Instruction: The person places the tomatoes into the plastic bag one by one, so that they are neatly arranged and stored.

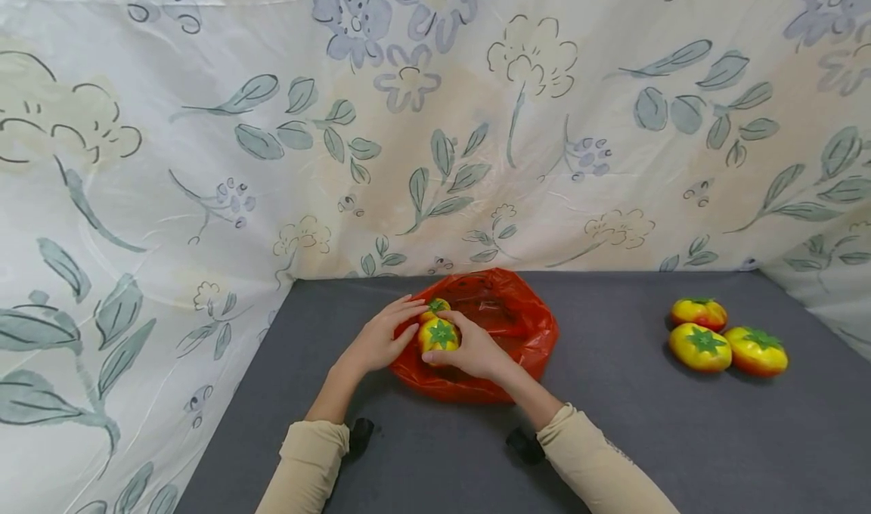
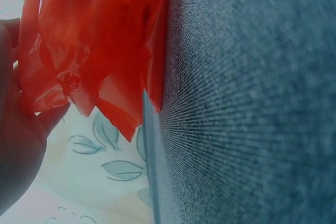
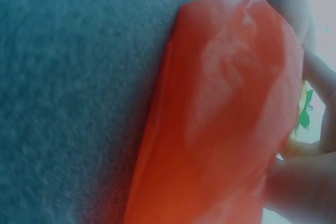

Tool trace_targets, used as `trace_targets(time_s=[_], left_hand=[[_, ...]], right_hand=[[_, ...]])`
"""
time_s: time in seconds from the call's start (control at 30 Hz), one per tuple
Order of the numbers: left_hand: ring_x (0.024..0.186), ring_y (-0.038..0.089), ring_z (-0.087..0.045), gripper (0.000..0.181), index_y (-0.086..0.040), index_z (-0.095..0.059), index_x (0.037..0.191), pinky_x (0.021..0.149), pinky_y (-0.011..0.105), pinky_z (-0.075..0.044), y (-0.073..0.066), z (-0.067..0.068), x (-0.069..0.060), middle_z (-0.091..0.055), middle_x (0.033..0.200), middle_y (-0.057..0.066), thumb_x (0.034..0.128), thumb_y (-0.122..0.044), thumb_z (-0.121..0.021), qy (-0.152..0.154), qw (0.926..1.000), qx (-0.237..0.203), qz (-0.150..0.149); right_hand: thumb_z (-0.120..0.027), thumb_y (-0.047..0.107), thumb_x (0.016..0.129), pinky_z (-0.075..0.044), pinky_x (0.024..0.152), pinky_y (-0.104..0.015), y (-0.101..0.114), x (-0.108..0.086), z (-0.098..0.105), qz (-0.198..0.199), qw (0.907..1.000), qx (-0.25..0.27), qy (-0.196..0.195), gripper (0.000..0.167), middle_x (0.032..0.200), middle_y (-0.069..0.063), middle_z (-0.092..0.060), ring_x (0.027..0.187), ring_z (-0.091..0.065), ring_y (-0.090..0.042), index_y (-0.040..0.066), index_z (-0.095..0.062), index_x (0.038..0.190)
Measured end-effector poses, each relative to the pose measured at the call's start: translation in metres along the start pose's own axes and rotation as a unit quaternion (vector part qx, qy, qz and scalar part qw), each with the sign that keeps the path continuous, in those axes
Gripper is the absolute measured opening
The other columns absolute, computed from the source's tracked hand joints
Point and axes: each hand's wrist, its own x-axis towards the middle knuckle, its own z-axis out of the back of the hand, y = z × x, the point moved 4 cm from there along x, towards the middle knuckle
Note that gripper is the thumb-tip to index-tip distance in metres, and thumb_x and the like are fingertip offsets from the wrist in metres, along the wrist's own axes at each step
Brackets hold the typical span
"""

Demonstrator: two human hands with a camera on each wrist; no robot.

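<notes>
A red plastic bag lies with its mouth spread wide on the dark table. Over its left part, the right hand grips a yellow tomato-like fruit with a green star-shaped top, thumb at the near side and fingers at the far side. Just behind that fruit is a second one, partly covered by the fingers. The left hand rests at the bag's left rim with its fingers extended beside the fruits. In the left wrist view the bag hides part of the left hand.
Three more yellow-red fruits sit together on the right side of the grey table. A floral cloth hangs behind the table and along its left side.
</notes>
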Motion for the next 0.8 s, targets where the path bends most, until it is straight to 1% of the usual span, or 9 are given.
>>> trace_targets(time_s=[0.23,0.57,0.8], left_hand=[[0.135,0.025,-0.035,0.036,-0.007,-0.060,0.129,0.106,0.048,-0.031,0.001,-0.001,0.000,-0.053,0.136,0.008,0.0929,-0.012,-0.061,0.000,1.0000,-0.002,0.004],[0.135,0.025,-0.035,0.036,-0.008,-0.061,0.129,0.107,0.047,-0.031,0.003,-0.001,0.000,-0.052,0.137,0.008,0.0925,-0.013,-0.061,0.007,0.9999,-0.009,0.008],[0.135,0.025,-0.035,0.036,-0.008,-0.061,0.128,0.107,0.047,-0.030,0.002,-0.001,0.000,-0.053,0.136,0.009,0.0924,-0.012,-0.061,0.009,0.9999,-0.006,0.007]], right_hand=[[-0.078,0.040,0.077,-0.048,0.089,-0.045,0.003,0.003,-0.008,0.013,0.9995,-0.025,0.014,0.077,0.126,-0.011,-0.052,0.104,-0.053,-0.025,0.012,-0.043,0.140],[-0.077,0.038,0.078,-0.048,0.090,-0.046,0.005,0.002,-0.015,0.024,0.9989,-0.028,0.028,0.077,0.124,-0.011,-0.053,0.104,-0.054,-0.026,0.009,-0.043,0.140],[-0.077,0.038,0.078,-0.048,0.090,-0.046,0.003,0.002,-0.018,0.019,0.9988,-0.034,0.031,0.076,0.124,-0.012,-0.053,0.105,-0.053,-0.026,0.008,-0.043,0.139]])
